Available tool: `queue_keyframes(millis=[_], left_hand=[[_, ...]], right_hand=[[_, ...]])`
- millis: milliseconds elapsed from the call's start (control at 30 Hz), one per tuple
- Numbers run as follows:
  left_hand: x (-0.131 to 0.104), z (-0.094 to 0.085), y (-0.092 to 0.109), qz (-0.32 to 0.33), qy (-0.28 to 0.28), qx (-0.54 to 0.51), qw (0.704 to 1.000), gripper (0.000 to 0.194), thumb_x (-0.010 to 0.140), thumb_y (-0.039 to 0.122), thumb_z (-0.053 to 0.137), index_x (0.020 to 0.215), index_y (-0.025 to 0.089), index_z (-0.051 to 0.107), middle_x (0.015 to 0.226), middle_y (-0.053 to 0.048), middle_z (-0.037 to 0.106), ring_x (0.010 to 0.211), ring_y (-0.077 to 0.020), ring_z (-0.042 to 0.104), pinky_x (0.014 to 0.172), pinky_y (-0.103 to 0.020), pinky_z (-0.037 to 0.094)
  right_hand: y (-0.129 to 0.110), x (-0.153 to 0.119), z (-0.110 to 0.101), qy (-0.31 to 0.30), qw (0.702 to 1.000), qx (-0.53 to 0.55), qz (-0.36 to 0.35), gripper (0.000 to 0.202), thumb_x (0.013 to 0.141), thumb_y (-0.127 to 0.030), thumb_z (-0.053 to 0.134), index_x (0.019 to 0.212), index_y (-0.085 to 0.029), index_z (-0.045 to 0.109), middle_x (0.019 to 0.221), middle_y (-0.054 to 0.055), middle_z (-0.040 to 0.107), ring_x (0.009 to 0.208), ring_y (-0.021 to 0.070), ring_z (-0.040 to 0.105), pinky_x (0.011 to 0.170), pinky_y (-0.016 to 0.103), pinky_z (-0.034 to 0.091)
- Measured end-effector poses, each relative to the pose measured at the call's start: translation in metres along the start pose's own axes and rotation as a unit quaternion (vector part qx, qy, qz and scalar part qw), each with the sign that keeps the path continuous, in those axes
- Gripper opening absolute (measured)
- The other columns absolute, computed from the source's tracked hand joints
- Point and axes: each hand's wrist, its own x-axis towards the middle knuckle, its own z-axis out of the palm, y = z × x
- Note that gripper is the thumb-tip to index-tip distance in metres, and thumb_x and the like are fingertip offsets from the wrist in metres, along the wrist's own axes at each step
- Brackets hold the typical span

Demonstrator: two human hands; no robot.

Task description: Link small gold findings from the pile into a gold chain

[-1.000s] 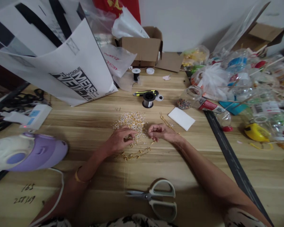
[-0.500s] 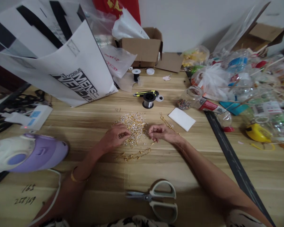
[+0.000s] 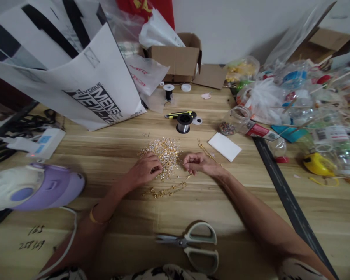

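Observation:
A loose heap of small gold and clear beads lies on the wooden table. My left hand rests at the heap's left edge, fingers curled together in a pinch; whatever is in them is too small to make out. Just right of the heap, my right hand is also closed, thumb against fingertips, its contents unclear. Below the heap lies a gold beaded chain, apart from both hands. Another gold chain runs behind my right hand, beside a white pad.
Scissors lie near the front edge. Behind the beads are a wire spool and a yellow-black cutter. A large white bag and a purple-white appliance stand left; bottles and a bead jar crowd the right.
My left hand has shifted very slightly at the heap's edge, its fingers turning downward. My right hand stays in nearly the same place.

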Motion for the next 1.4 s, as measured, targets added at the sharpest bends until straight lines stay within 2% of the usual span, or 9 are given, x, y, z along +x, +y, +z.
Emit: queue_keyframes(millis=[233, 333, 533, 667, 900, 1200, 1400], left_hand=[[-0.001, -0.006, -0.004, -0.023, 0.034, -0.05, 0.998, 0.015, 0.085, 0.017, 0.055, 0.072, 0.016, 0.061, 0.072, -0.002, 0.063, 0.076, -0.0159, 0.055, 0.075, -0.028, 0.043], [-0.001, -0.003, -0.002, -0.016, 0.049, -0.071, 0.996, 0.013, 0.085, 0.017, 0.058, 0.073, 0.016, 0.062, 0.074, -0.002, 0.065, 0.076, -0.0155, 0.057, 0.077, -0.028, 0.043], [0.001, 0.009, 0.008, 0.007, 0.015, -0.012, 1.0, 0.008, 0.086, 0.018, 0.058, 0.084, 0.017, 0.066, 0.084, -0.005, 0.064, 0.083, -0.0187, 0.056, 0.083, -0.033, 0.042], [0.001, 0.01, 0.008, 0.007, 0.011, 0.004, 1.0, 0.013, 0.087, 0.016, 0.054, 0.079, 0.016, 0.064, 0.082, -0.005, 0.062, 0.084, -0.0189, 0.055, 0.082, -0.032, 0.043], [-0.001, 0.001, 0.002, -0.045, 0.064, -0.104, 0.991, 0.007, 0.082, 0.015, 0.06, 0.075, 0.016, 0.061, 0.077, -0.003, 0.067, 0.076, -0.0152, 0.06, 0.073, -0.027, 0.046], [0.0, 0.0, 0.002, -0.12, 0.109, -0.192, 0.968, 0.005, 0.076, 0.016, 0.059, 0.071, 0.016, 0.059, 0.07, -0.001, 0.061, 0.062, -0.011, 0.055, 0.057, -0.022, 0.044], [0.001, 0.001, 0.004, -0.139, 0.125, -0.245, 0.951, 0.012, 0.081, 0.023, 0.059, 0.086, 0.015, 0.066, 0.082, -0.005, 0.068, 0.075, -0.0143, 0.063, 0.066, -0.024, 0.05]], right_hand=[[0.002, 0.0, -0.001, -0.002, 1.0, 0.0, -0.002, 0.019, 0.081, -0.032, 0.065, 0.081, -0.014, 0.06, 0.067, -0.001, 0.058, 0.057, 0.0066, 0.053, 0.051, 0.016, 0.045], [0.003, 0.0, -0.001, -0.002, 1.0, 0.004, -0.003, 0.019, 0.081, -0.032, 0.066, 0.081, -0.014, 0.06, 0.066, -0.001, 0.058, 0.057, 0.0069, 0.053, 0.051, 0.017, 0.046], [0.003, 0.0, -0.001, -0.01, 1.0, 0.005, -0.008, 0.021, 0.082, -0.034, 0.065, 0.082, -0.014, 0.059, 0.066, -0.001, 0.058, 0.057, 0.0071, 0.053, 0.051, 0.017, 0.046], [0.002, 0.0, -0.001, -0.006, 1.0, 0.001, -0.005, 0.02, 0.082, -0.033, 0.065, 0.081, -0.014, 0.059, 0.067, -0.001, 0.058, 0.057, 0.0069, 0.053, 0.051, 0.017, 0.045], [0.003, 0.0, -0.002, -0.006, 1.0, 0.004, -0.005, 0.019, 0.081, -0.032, 0.066, 0.081, -0.014, 0.06, 0.067, -0.001, 0.059, 0.058, 0.0075, 0.054, 0.051, 0.017, 0.045], [0.003, 0.0, -0.002, -0.004, 1.0, 0.005, 0.0, 0.019, 0.081, -0.032, 0.066, 0.081, -0.014, 0.06, 0.067, -0.001, 0.058, 0.057, 0.0071, 0.053, 0.051, 0.017, 0.045], [0.002, 0.0, -0.001, -0.007, 1.0, 0.007, -0.003, 0.02, 0.081, -0.033, 0.066, 0.081, -0.014, 0.06, 0.067, -0.001, 0.058, 0.057, 0.0074, 0.053, 0.051, 0.017, 0.045]])
